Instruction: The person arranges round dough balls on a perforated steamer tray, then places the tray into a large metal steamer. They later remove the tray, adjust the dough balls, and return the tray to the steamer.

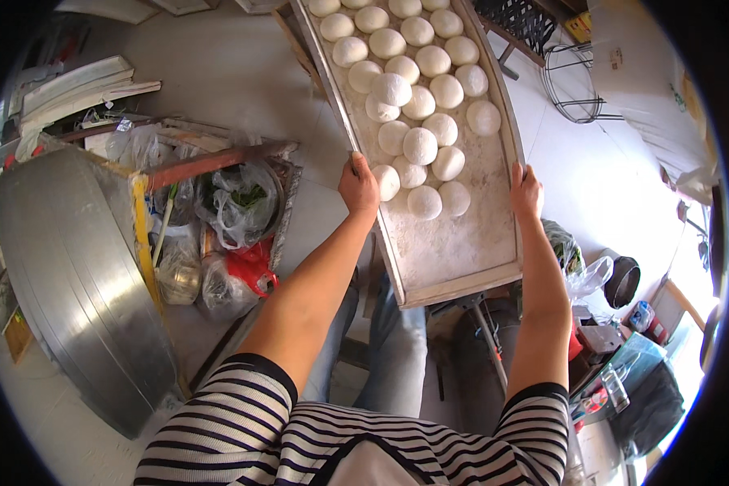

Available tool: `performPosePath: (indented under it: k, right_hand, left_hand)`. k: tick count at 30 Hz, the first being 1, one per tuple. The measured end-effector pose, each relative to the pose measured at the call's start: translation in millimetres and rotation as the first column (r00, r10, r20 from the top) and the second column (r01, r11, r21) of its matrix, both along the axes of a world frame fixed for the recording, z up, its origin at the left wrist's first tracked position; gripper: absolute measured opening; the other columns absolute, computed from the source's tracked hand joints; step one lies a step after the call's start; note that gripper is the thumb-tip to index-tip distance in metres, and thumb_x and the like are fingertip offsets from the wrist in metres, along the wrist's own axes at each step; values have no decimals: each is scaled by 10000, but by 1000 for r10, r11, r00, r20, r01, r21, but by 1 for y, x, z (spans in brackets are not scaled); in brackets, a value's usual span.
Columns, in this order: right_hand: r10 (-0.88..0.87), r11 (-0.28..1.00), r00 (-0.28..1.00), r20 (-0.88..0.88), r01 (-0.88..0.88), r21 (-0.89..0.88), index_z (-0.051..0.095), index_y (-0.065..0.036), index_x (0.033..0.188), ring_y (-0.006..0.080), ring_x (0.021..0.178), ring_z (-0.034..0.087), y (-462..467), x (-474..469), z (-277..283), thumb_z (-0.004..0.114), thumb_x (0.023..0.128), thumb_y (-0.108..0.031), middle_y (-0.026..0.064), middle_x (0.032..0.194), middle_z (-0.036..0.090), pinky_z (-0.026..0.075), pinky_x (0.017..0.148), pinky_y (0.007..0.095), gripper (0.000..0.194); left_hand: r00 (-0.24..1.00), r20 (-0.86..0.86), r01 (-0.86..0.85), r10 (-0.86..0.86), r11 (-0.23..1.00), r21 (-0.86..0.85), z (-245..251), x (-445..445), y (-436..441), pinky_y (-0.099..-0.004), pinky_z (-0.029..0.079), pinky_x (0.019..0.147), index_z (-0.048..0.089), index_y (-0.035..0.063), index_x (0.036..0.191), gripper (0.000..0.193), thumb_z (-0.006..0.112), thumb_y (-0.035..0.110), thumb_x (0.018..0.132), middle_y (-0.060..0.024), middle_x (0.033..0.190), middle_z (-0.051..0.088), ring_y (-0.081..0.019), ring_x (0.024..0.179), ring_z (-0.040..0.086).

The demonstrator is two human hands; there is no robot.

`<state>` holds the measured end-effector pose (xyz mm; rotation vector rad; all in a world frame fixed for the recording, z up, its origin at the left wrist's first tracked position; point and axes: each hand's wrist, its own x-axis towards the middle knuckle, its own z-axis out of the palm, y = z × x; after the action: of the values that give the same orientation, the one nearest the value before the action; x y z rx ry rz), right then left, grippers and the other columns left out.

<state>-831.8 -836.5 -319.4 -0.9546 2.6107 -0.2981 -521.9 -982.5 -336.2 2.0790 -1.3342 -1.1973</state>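
A long wooden tray (455, 250) dusted with flour spans between my two hands and runs away from me towards the top of the view. My left hand (361, 189) grips its left rim, close beside a ball of dough (386, 183). On the opposite rim my right hand (527, 193) has hold, thumb on top. Many round white dough balls fill the far part of the tray, some touching; one dough ball (392, 89) rests partly on others. The near end of the tray bears only flour. Its far end is cut off by the view's upper edge.
At left stands a metal-topped table (85, 285), with a wooden-edged shelf holding plastic bags (237, 209) and a red bag (255, 267). A wire rack (574, 85) is at the upper right. A dark round container (622, 282) lies on the floor at right.
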Motion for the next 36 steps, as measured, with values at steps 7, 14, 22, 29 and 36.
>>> performPosePath:
  k: [7, 14, 22, 29, 36]
  right_hand:
    - [-23, 995, 995, 99, 14, 97, 630, -76, 999, 439, 870, 644, -82, -153, -9, 449, 962, -572, 213, 876, 687, 499, 777, 504, 530]
    - [-3, 999, 995, 96, -1, 44, 676, -135, 1074, 396, 928, 659, -102, -151, 18, 485, 947, -579, 161, 934, 711, 509, 825, 456, 500]
    - [-347, 892, 789, -506, 111, -439, 422, 36, 1399, 376, 1324, 407, -96, 80, 83, 803, 780, -355, 220, 1422, 455, 323, 1105, 488, 826]
    - [-871, 295, 248, 425, 954, 47, 585, 49, 1227, 263, 956, 602, 22, 145, 64, 689, 765, -131, 163, 1121, 646, 490, 832, 405, 506]
    - [-756, 600, 564, 333, 800, 7, 618, 13, 781, 148, 595, 494, 32, 147, 102, 624, 743, -116, 39, 680, 575, 422, 537, 349, 134]
  left_hand:
    - [995, 78, -66, 66, 998, -6, 5, -146, -59, -495, 488, 826, 632, -8, 1012, 577, 397, 519, 1004, -238, 967, 680, -446, 941, 624]
    - [984, 26, -174, 173, 985, 4, -1, -137, -43, -500, 487, 842, 619, -22, 1042, 568, 392, 496, 1003, -259, 987, 677, -467, 962, 616]
    - [989, -97, -97, 110, 987, 129, 10, 17, -122, -491, 470, 891, 575, -61, 1154, 587, 390, 477, 1011, -318, 1076, 642, -494, 1046, 584]
    - [941, -334, 29, 57, 968, 247, 9, 5, -112, -415, 455, 963, 491, -75, 1312, 679, 483, 519, 983, -272, 1213, 609, -380, 1133, 594]
    - [859, -436, 1, 268, 851, 526, 26, 35, -252, -351, 509, 734, 585, 58, 1134, 491, 779, 361, 800, -29, 918, 632, -197, 841, 598]
